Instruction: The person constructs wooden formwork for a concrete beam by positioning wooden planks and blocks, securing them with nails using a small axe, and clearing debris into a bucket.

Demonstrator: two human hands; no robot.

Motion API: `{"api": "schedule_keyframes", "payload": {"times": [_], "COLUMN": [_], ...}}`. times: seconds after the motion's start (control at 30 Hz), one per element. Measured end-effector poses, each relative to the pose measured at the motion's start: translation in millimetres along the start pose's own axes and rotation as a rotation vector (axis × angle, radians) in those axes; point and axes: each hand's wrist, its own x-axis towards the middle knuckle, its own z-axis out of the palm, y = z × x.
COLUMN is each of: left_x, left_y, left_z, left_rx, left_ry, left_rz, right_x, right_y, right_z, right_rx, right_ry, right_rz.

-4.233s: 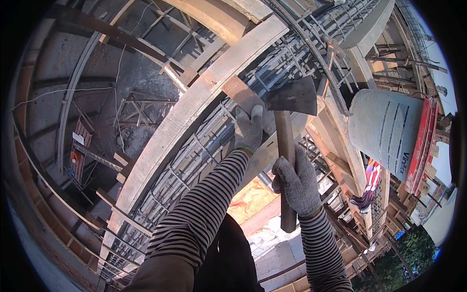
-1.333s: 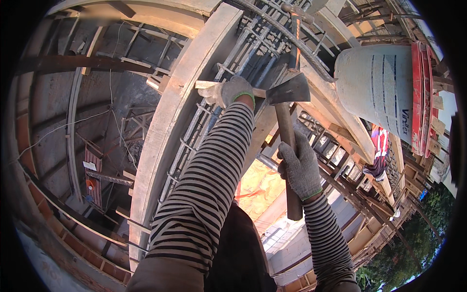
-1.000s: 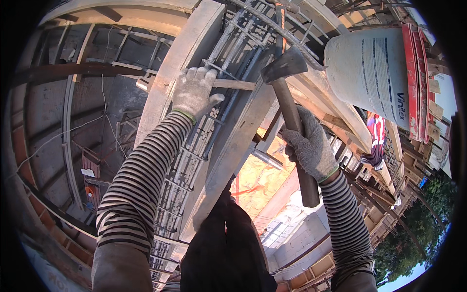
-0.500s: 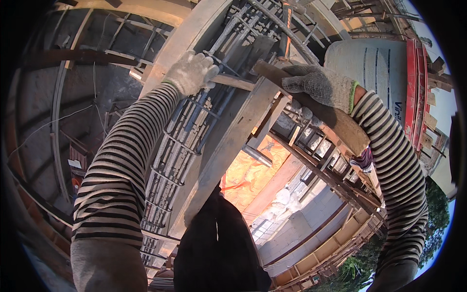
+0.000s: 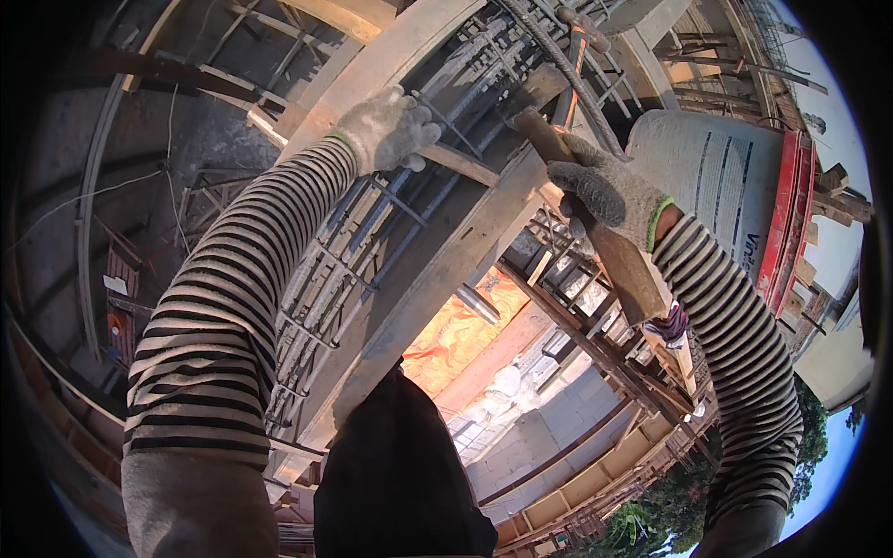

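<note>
My left hand (image 5: pixel 386 130), in a grey knit glove, rests over the left side board (image 5: pixel 321 98) of a long wooden form. Its bent fingers close about the near end of a wooden strip (image 5: pixel 462 167) that spans the form. Inside the form, under that strip, runs a cage of steel bars (image 5: pixel 321 270). With my right hand (image 5: pixel 614 191), also gloved, I grip a short thick wooden board (image 5: pixel 625 270), held tilted beside the form's right side board (image 5: pixel 437 270). The fingers wrap round the board's edge.
An orange-handled hammer (image 5: pixel 575 70) lies past the board, beside a thick ribbed bar (image 5: pixel 549 56). A pale printed sack (image 5: pixel 712 172) and a red-edged panel (image 5: pixel 789 214) stand at the right. Far below lie an orange sheet (image 5: pixel 470 325) and grey blocks (image 5: pixel 549 437).
The board in my right hand has swung steeper, its lower end shifting left. My left hand stays at the strip's end. The whole view has shifted slightly.
</note>
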Motion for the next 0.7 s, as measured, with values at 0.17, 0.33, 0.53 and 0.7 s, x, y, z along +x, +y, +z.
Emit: {"api": "schedule_keyframes", "payload": {"times": [0.17,0.33,0.53,0.7], "left_x": [-12.8,-6.3,-9.4,-14.6], "left_y": [21.5,6.0,12.2,21.0], "left_z": [-12.2,4.1,-11.6,-16.4], "left_rx": [-0.731,-0.535,-0.398,0.33], "left_ry": [0.005,-0.035,-0.058,-0.064], "left_rz": [-0.268,-0.079,-0.018,0.138], "right_x": [11.1,15.3,19.5,14.6], "right_y": [18.5,34.0,31.3,21.0], "right_z": [-14.7,14.5,11.2,21.3], "right_rx": [0.062,-0.116,0.119,0.014], "right_ry": [-0.211,-0.176,-0.195,-0.266], "right_rz": [0.059,-0.027,0.018,0.067]}}
